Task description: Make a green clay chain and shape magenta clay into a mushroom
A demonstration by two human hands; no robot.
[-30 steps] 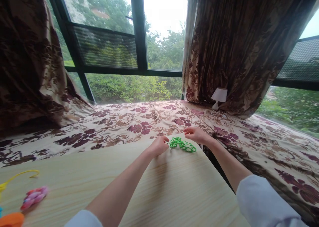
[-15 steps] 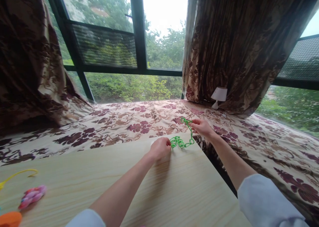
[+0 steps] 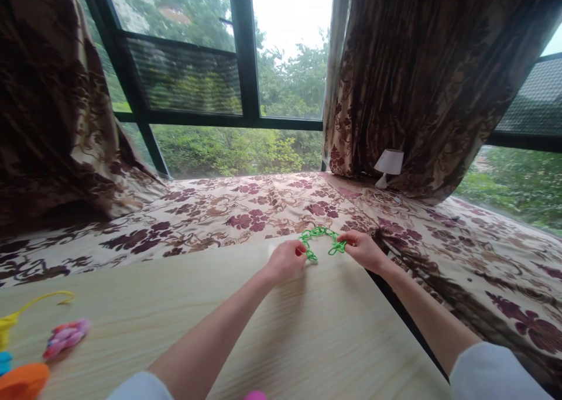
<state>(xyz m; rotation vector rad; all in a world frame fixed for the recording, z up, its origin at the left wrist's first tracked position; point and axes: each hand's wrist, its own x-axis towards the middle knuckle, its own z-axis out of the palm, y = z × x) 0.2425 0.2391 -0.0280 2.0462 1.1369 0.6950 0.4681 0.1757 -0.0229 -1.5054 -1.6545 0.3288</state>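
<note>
A green plastic link chain (image 3: 319, 231) curves in an arch near the far right corner of the pale wood-grain table (image 3: 246, 330). At its left end, my left hand (image 3: 287, 260) is closed, the fingertips pinching the links. My right hand (image 3: 362, 250) pinches the other end, where several links bunch together under the fingers. Between the two hands the middle of the chain bows away from me toward the table's far edge.
At the left lie a pink and red toy (image 3: 67, 337), a yellow piece with a curved tail (image 3: 44, 297), an orange object (image 3: 24, 381) and a blue one (image 3: 5, 362). A pink object (image 3: 254, 395) shows at the bottom edge. A small white lamp (image 3: 389, 163) stands on the flowered cloth (image 3: 246, 204).
My right hand took hold of the chain, lifted one end, then lowered it toward the table. From a heap, the chain has become an arch between both hands.
</note>
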